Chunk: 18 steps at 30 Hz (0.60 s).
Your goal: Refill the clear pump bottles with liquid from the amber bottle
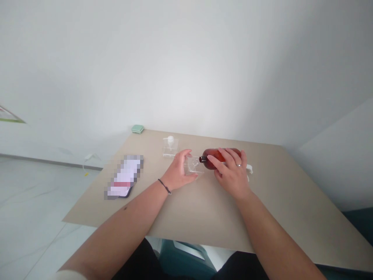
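Beige table [204,217] — green case [137,129], clear pump dispenser [170,147]

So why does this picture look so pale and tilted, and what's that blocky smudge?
In the head view, glare washes out the white wall, the wide lens slants the edges of the table, and a pixelated patch hides something; the amber bottle shows only a soft sheen.

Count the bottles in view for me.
3: an amber bottle held in the right hand, a clear square bottle held in the left hand, and a clear square pump bottle upright behind it. The hands may hide another.
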Each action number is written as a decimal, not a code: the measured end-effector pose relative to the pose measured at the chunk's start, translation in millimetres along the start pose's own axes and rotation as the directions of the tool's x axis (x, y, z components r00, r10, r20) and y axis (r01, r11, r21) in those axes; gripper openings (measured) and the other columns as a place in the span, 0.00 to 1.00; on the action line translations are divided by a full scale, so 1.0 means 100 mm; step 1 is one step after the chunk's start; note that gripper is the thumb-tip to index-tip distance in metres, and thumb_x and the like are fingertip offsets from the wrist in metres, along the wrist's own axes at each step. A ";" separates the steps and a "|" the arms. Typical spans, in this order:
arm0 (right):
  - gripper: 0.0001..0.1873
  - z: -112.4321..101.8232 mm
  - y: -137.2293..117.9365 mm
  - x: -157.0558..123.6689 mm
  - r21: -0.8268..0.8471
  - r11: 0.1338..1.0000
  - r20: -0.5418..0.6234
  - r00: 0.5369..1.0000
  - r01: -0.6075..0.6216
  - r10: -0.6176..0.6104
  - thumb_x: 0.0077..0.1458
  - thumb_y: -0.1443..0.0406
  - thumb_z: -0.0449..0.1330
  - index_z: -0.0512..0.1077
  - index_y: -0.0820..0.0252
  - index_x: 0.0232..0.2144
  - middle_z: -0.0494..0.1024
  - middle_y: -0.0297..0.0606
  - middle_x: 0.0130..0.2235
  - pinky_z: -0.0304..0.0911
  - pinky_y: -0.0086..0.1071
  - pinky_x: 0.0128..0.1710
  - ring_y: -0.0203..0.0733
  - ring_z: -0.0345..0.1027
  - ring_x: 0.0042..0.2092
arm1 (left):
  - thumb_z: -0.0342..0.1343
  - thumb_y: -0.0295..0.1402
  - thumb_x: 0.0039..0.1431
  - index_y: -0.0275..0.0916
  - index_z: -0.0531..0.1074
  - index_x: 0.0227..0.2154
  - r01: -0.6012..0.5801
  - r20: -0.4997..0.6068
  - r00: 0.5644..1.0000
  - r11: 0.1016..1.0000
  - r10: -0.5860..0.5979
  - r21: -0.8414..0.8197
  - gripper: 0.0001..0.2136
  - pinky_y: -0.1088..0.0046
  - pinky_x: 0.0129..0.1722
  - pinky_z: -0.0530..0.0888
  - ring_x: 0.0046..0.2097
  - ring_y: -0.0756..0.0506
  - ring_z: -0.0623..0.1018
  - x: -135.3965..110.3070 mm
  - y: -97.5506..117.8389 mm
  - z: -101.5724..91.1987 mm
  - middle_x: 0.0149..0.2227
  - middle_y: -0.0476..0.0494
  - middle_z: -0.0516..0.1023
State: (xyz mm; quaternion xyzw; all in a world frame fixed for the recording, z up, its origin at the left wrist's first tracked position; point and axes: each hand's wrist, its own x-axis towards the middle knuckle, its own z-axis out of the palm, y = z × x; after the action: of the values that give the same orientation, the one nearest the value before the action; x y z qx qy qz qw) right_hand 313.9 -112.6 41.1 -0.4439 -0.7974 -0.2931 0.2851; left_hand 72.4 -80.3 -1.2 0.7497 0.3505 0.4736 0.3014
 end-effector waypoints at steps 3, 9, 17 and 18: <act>0.30 0.00 -0.01 0.01 -0.014 1.000 -0.039 0.999 0.011 -0.011 0.55 0.73 0.62 0.71 0.41 0.57 0.72 0.41 0.61 0.44 0.67 0.68 0.54 0.63 0.62 | 0.69 0.36 0.49 0.42 0.53 0.63 0.016 0.017 1.000 1.000 -0.016 -0.017 0.41 0.45 0.65 0.65 0.61 0.34 0.69 0.00 -0.01 0.00 0.60 0.32 0.64; 0.31 0.01 0.00 0.01 -0.026 1.000 -0.041 0.999 0.010 -0.011 0.55 0.73 0.63 0.71 0.39 0.57 0.72 0.39 0.61 0.41 0.68 0.69 0.54 0.64 0.62 | 0.70 0.36 0.49 0.44 0.53 0.63 0.030 0.045 0.999 0.999 -0.029 -0.023 0.42 0.44 0.65 0.66 0.62 0.34 0.70 0.00 0.00 -0.01 0.62 0.32 0.63; 0.31 0.00 0.05 -0.01 -0.057 0.997 -0.026 0.998 0.055 -0.056 0.55 0.73 0.63 0.70 0.38 0.57 0.72 0.38 0.61 0.44 0.68 0.68 0.53 0.64 0.62 | 0.71 0.35 0.48 0.44 0.54 0.64 0.030 0.049 0.998 1.000 -0.030 -0.006 0.43 0.44 0.64 0.66 0.61 0.34 0.71 0.00 -0.01 0.01 0.60 0.33 0.66; 0.31 -0.01 0.06 -0.01 -0.061 0.996 -0.029 0.998 0.058 -0.060 0.56 0.73 0.63 0.70 0.38 0.57 0.72 0.38 0.61 0.44 0.67 0.68 0.53 0.64 0.62 | 0.71 0.35 0.47 0.44 0.54 0.64 0.031 0.048 0.998 0.999 -0.031 -0.008 0.43 0.44 0.64 0.66 0.61 0.34 0.71 0.00 -0.02 0.01 0.59 0.33 0.66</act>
State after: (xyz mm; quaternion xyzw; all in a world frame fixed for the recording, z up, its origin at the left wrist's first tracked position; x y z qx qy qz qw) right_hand 319.2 -111.2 42.4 -0.4239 -0.7965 -0.3321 0.2751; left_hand 73.0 -79.5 -2.8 0.7541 0.3527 0.4521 0.3203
